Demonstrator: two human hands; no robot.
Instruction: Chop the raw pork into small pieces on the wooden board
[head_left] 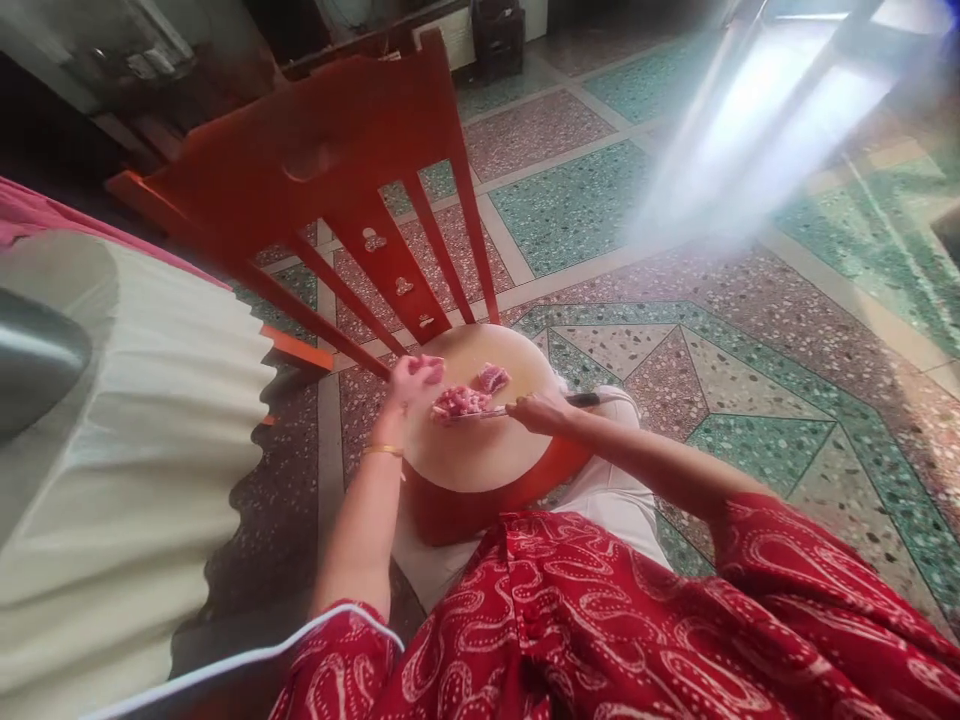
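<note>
On a round, pale cutting board [480,465] lies a pile of chopped raw meat [463,402]. A separate chunk of meat [493,378] sits just behind it. My right hand [537,411] is closed around a knife [583,399] near where blade and handle meet; the black handle sticks out to the right. The thin blade points left along the pile's near edge. Over the board's left side, my left hand [405,385] is closed, its fingers curled around what looks like a pink piece of meat, apart from the pile.
The board rests on the seat of a red wooden chair [360,130] whose slatted back stands behind it. A table with a pleated cream cloth [165,400] is close on the left. A white cable [247,655] crosses by my left sleeve. Patterned terrazzo floor [577,210] surrounds the chair.
</note>
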